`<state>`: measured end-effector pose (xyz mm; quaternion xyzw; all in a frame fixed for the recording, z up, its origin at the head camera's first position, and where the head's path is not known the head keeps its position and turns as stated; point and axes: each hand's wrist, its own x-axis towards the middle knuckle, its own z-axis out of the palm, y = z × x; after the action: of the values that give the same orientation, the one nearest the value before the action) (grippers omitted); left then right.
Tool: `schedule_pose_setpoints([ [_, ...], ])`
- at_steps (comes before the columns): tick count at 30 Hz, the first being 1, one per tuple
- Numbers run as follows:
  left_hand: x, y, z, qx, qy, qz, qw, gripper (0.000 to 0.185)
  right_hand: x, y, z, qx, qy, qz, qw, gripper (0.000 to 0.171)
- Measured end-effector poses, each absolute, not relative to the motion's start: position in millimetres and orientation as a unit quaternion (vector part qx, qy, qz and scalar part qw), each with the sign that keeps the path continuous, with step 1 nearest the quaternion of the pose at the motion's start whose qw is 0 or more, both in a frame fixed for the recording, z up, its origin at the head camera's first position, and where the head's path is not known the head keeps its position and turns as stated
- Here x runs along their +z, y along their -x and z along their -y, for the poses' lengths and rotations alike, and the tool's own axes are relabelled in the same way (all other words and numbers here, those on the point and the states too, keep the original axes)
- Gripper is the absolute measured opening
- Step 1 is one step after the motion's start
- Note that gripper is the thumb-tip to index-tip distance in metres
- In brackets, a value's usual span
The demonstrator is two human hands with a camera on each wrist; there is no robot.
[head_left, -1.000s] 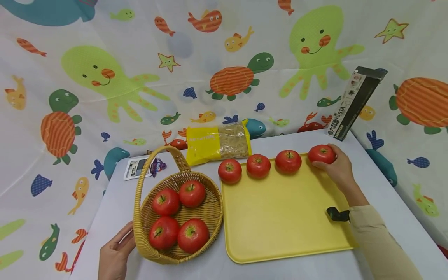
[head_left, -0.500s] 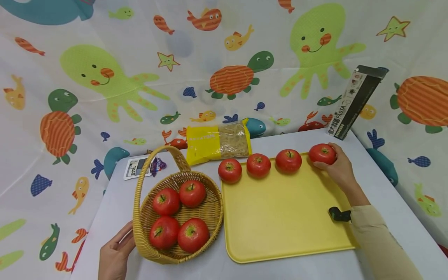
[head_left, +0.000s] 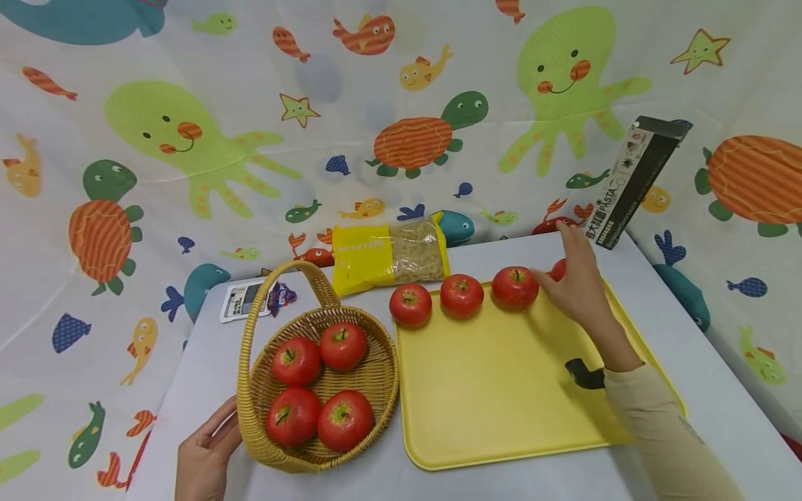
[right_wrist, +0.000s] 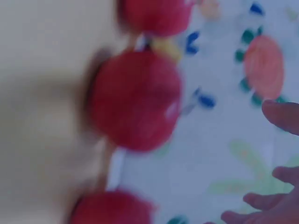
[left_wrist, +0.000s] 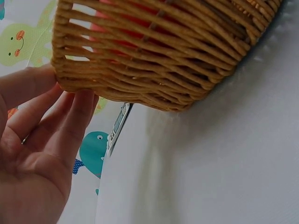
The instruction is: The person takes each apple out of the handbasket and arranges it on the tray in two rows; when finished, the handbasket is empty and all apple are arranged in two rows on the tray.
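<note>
In the head view my left hand point(head_left: 203, 456) touches the outer left side of the wicker basket point(head_left: 390, 410), its fingertips partly hidden behind the handle base. The left wrist view has its fingers point(left_wrist: 28, 84) nearly straight against the woven rim point(left_wrist: 70, 77). Inside the basket are several red apples point(head_left: 346, 420). My right hand point(head_left: 579, 285) is over the far right of the yellow tray point(head_left: 501, 390), fingers spread and holding nothing. Behind it, one apple point(head_left: 560, 268) is mostly hidden. To its left, more apples point(head_left: 515, 287) line the tray's back edge.
A yellow pasta bag point(head_left: 388, 254) lies behind the apples. The dark pasta box point(head_left: 639, 184) leans upright at the back right. Left of the basket handle are a small white packet point(head_left: 241, 302) and a purple wrapper point(head_left: 282, 298). A printed curtain point(head_left: 351, 69) hangs behind the table.
My right hand has let go of the rightmost apple, which stays at the tray's back corner. The hand has risen and shifted left, fingers spread. My left hand and the basket have not moved.
</note>
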<state>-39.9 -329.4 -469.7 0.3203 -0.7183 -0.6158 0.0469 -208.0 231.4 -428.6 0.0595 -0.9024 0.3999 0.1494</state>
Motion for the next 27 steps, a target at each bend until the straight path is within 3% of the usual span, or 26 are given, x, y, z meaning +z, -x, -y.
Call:
schedule_pose_setpoints([
  [3, -468, 40, 330, -0.615, -0.32, 0.719, 0.044, 0.062, -414, 206, -192, 0.404, -0.124, 0.895, 0.142, 0.085],
  [7, -466, 40, 331, -0.617, -0.316, 0.719, 0.044, 0.057, -406, 202, -130, 0.4, -0.218, 0.886, 0.084, 0.08],
  [11, -467, 39, 330, -0.626, -0.316, 0.711, 0.046, 0.047, -412, 198, -73, 0.355, -0.323, 0.877, 0.028, 0.077],
  [15, -468, 38, 329, -0.629, -0.315, 0.71, 0.047, 0.049, -420, 199, -30, 0.288, -0.406, 0.867, -0.014, 0.076],
  [21, -468, 38, 329, -0.62, -0.32, 0.715, 0.043, 0.055, -427, 202, 11, 0.238, -0.458, 0.853, -0.081, 0.074],
  [27, -467, 38, 329, -0.616, -0.32, 0.719, 0.044, 0.049, -437, 204, 33, 0.192, -0.463, 0.86, -0.095, 0.073],
])
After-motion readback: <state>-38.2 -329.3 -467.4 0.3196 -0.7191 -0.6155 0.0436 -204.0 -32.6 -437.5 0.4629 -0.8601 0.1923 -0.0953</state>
